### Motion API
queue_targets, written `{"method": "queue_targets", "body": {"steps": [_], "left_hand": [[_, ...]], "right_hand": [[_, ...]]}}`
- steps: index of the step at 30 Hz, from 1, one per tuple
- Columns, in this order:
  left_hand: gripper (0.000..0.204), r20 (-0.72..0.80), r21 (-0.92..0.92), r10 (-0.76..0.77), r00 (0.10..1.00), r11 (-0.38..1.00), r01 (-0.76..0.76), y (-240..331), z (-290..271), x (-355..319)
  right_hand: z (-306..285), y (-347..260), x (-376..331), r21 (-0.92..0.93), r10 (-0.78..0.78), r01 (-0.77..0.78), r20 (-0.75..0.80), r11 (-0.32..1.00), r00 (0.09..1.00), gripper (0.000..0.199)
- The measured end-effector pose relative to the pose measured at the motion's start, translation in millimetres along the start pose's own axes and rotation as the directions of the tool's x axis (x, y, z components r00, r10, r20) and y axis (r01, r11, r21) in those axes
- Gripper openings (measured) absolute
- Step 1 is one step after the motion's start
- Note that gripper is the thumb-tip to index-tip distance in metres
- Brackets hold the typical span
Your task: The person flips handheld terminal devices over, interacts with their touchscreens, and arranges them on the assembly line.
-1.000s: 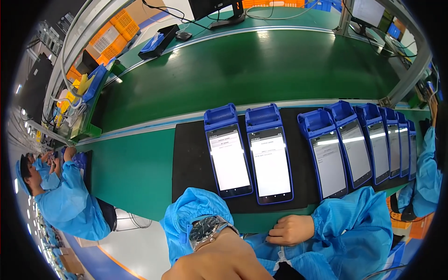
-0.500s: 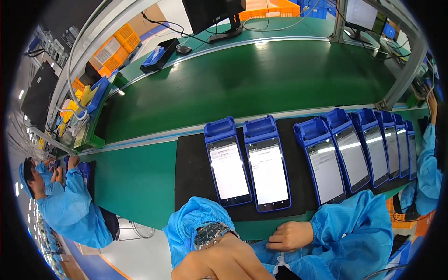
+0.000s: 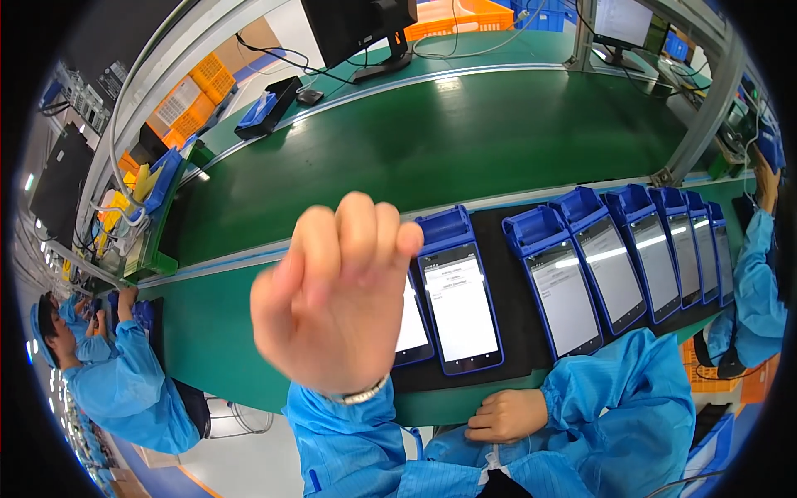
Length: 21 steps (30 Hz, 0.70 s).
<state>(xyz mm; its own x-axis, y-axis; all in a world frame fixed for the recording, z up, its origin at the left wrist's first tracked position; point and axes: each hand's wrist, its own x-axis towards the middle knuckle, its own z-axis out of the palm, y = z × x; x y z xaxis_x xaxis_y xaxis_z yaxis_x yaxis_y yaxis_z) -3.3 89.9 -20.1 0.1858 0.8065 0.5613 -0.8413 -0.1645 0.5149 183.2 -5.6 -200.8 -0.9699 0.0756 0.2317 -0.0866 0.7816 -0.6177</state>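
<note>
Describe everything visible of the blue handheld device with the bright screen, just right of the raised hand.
The blue handheld device lies face up on the black mat, its chunky, hollow-looking top end farthest away. It looks plastic, edged in thin blue around a black-bordered screen, lit white with small dark text near the top. Neither the left hand nor the right hand holds it.

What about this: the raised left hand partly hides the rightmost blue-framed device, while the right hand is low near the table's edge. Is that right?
No: the head view shows the raised left hand partly hiding the leftmost blue-framed device, not the rightmost one. The right hand is low near the table's edge, as you say.
</note>
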Motion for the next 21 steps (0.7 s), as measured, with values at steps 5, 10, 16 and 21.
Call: {"method": "queue_targets", "body": {"steps": [5, 10, 16, 21], "left_hand": [[0.027, -0.095, -0.042, -0.008, 0.995, 0.999, 0.004, -2.3, -12.6, 9.9], [0.027, -0.089, -0.068, -0.015, 0.996, 0.998, 0.009, -2.2, -14.2, 10.1], [0.021, -0.033, -0.081, -0.024, 0.999, 0.996, 0.022, -3.2, -15.3, 9.2], [0.032, -0.114, 0.042, 0.02, 0.993, 0.999, -0.015, -5.5, -9.7, 6.4]], "right_hand": [[-0.5, 0.4, 0.1, -0.008, 0.003, -0.003, 0.013, 1.0, 1.0, 0.02], [0.7, 0.5, -0.6, 0.019, -0.001, 0.001, -0.013, 1.0, 1.0, 0.019], [1.2, 1.2, -1.0, 0.006, -0.013, 0.013, -0.013, 1.0, 1.0, 0.02], [2.5, 1.7, -0.8, 0.019, -0.017, 0.017, -0.038, 1.0, 0.999, 0.02]]}}
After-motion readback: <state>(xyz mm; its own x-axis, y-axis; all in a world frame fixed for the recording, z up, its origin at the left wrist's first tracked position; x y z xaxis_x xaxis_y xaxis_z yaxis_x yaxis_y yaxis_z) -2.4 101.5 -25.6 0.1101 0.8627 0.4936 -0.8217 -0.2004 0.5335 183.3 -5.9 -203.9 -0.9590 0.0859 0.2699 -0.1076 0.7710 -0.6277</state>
